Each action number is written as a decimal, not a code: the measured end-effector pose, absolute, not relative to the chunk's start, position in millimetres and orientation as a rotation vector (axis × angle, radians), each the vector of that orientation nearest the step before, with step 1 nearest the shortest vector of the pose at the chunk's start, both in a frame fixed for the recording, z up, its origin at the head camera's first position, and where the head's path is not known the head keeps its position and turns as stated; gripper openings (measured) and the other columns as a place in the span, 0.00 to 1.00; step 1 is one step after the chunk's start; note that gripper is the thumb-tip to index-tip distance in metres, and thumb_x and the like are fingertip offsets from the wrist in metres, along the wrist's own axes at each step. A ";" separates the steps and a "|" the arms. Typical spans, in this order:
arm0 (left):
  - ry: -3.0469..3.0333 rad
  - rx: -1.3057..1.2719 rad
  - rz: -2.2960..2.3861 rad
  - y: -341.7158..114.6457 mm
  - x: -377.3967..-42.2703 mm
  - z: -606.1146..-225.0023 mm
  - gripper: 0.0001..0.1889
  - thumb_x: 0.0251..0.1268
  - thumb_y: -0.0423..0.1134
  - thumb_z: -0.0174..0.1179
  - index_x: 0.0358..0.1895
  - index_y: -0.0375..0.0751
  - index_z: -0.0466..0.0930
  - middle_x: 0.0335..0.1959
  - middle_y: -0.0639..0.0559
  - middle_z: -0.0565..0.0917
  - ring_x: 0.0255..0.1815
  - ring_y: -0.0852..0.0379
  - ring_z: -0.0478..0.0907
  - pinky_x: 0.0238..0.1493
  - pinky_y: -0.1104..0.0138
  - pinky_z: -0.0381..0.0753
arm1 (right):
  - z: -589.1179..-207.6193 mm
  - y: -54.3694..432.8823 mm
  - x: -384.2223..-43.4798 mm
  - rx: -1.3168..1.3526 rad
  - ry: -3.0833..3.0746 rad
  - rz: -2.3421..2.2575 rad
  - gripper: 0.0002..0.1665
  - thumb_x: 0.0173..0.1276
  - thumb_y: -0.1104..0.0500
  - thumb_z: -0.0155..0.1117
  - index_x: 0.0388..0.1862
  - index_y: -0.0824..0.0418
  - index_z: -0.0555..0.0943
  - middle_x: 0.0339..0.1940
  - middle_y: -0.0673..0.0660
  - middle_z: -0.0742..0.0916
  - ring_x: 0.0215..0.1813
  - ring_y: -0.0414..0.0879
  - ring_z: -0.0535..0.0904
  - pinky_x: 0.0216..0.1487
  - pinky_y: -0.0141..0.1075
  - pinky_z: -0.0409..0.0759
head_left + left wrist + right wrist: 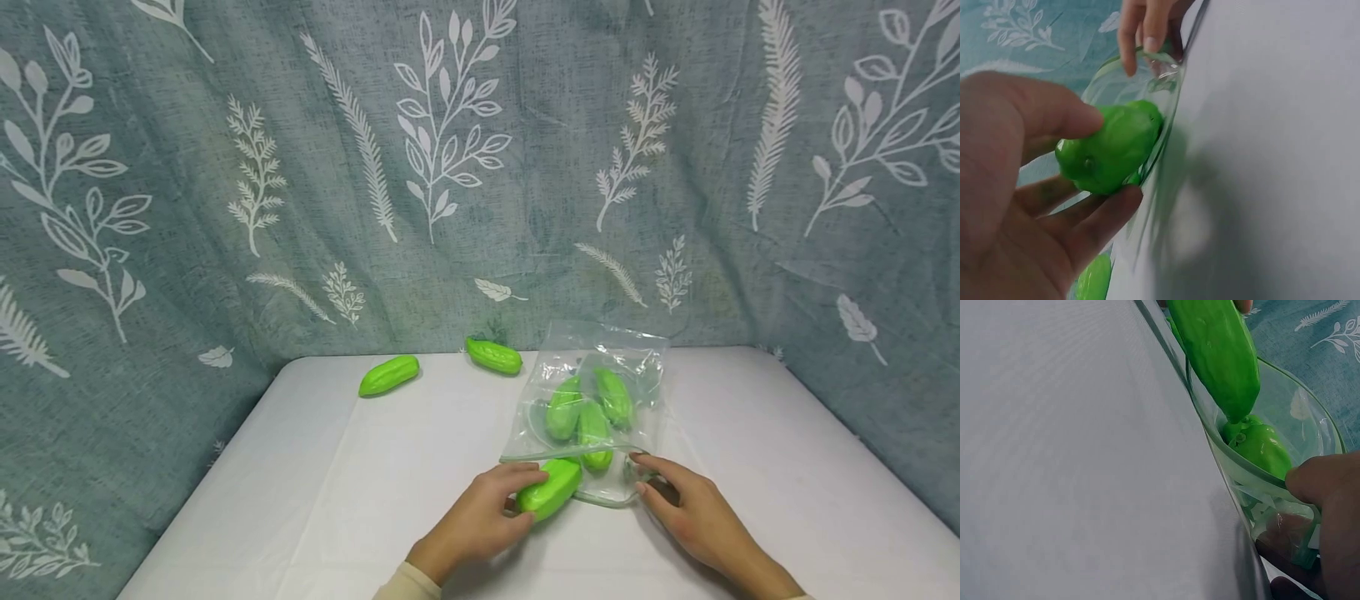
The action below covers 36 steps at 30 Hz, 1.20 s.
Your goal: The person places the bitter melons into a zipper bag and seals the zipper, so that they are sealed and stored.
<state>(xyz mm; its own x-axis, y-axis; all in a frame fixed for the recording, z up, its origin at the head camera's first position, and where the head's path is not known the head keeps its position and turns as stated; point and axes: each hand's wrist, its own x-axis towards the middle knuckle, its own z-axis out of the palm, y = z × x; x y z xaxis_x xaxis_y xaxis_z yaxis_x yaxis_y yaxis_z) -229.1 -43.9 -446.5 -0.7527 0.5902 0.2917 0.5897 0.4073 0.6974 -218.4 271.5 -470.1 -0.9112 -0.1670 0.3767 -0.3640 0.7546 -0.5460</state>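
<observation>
My left hand [489, 518] grips a bright green, glossy cucumber [551, 492], thumb on one side and fingers on the other. The cucumber's far end points into the mouth of a clear zip bag [540, 429] lying on the table. At the bag's right edge, my right hand [697, 510] pinches the rim and the mouth gapes between the two hands. Inside the bag are several green cucumbers [617, 398]. From the right wrist, the held cucumber [1219, 353] shows over the opening, its tip close above another cucumber [1260, 447] inside.
Two more green cucumbers lie near the table's back edge, one at the left [389, 375] and one [494, 356] just left of the bag. A white cloth covers the table [375, 483]. Behind and at the sides hangs a blue-green curtain [315, 208] with white leaf prints.
</observation>
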 end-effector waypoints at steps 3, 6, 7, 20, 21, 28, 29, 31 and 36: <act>2.718 1.087 1.221 -38.5 -226.9 -446.5 0.25 0.62 0.32 0.66 0.64 0.41 0.79 0.67 0.44 0.75 0.63 0.52 0.75 0.48 0.77 0.79 | -469.2 271.6 -217.5 0.421 -2.638 0.913 0.22 0.73 0.51 0.64 0.64 0.54 0.79 0.62 0.54 0.83 0.61 0.58 0.79 0.59 0.58 0.74; 2.812 1.073 1.147 -34.3 -224.0 -448.2 0.23 0.63 0.35 0.68 0.63 0.45 0.80 0.65 0.48 0.75 0.62 0.55 0.76 0.52 0.73 0.79 | -469.6 271.8 -217.5 0.417 -2.635 0.901 0.22 0.73 0.51 0.64 0.64 0.53 0.80 0.62 0.53 0.83 0.61 0.57 0.79 0.59 0.58 0.74; 2.843 1.065 1.124 -32.9 -222.9 -448.9 0.23 0.63 0.36 0.68 0.63 0.46 0.80 0.64 0.50 0.76 0.62 0.56 0.76 0.53 0.72 0.79 | -469.6 271.9 -217.5 0.424 -2.633 0.903 0.22 0.73 0.51 0.64 0.64 0.54 0.80 0.62 0.54 0.83 0.62 0.58 0.79 0.59 0.58 0.74; 2.946 1.041 1.046 -23.3 -218.4 -454.0 0.23 0.67 0.41 0.64 0.66 0.49 0.78 0.62 0.53 0.73 0.59 0.61 0.75 0.56 0.67 0.78 | -471.3 273.0 -219.4 0.413 -2.642 0.931 0.23 0.73 0.51 0.64 0.65 0.55 0.79 0.63 0.56 0.82 0.65 0.62 0.76 0.61 0.61 0.71; 2.946 1.035 1.027 -22.8 -218.0 -453.8 0.23 0.68 0.42 0.63 0.66 0.49 0.77 0.63 0.53 0.73 0.60 0.61 0.75 0.56 0.67 0.78 | -471.1 273.0 -219.3 0.410 -2.643 0.928 0.23 0.73 0.51 0.64 0.65 0.54 0.79 0.63 0.57 0.82 0.65 0.62 0.76 0.62 0.61 0.71; 2.973 1.080 0.937 -21.2 -215.7 -455.9 0.26 0.67 0.41 0.61 0.68 0.47 0.75 0.66 0.48 0.73 0.62 0.55 0.76 0.59 0.62 0.78 | -470.9 271.9 -218.0 0.415 -2.634 0.960 0.24 0.72 0.52 0.66 0.65 0.54 0.79 0.63 0.57 0.83 0.65 0.63 0.75 0.62 0.62 0.70; 2.978 1.090 0.934 -20.9 -215.7 -456.5 0.26 0.67 0.41 0.61 0.68 0.47 0.75 0.66 0.47 0.73 0.62 0.54 0.76 0.59 0.62 0.78 | -471.0 272.0 -217.8 0.416 -2.634 0.960 0.24 0.72 0.52 0.66 0.65 0.54 0.79 0.63 0.57 0.83 0.65 0.63 0.75 0.62 0.62 0.70; 2.986 1.104 0.926 -20.5 -215.5 -457.1 0.26 0.66 0.41 0.61 0.68 0.46 0.75 0.66 0.47 0.73 0.62 0.53 0.76 0.59 0.61 0.78 | -470.8 272.3 -217.8 0.418 -2.635 0.958 0.23 0.72 0.52 0.66 0.64 0.54 0.79 0.63 0.57 0.82 0.65 0.63 0.75 0.62 0.62 0.70; 2.997 1.088 0.882 -21.2 -215.4 -454.5 0.26 0.67 0.43 0.61 0.69 0.48 0.74 0.68 0.48 0.72 0.65 0.52 0.74 0.61 0.58 0.77 | -468.9 272.2 -218.0 0.417 -2.643 0.946 0.24 0.72 0.52 0.66 0.65 0.55 0.79 0.63 0.57 0.82 0.65 0.63 0.75 0.62 0.62 0.70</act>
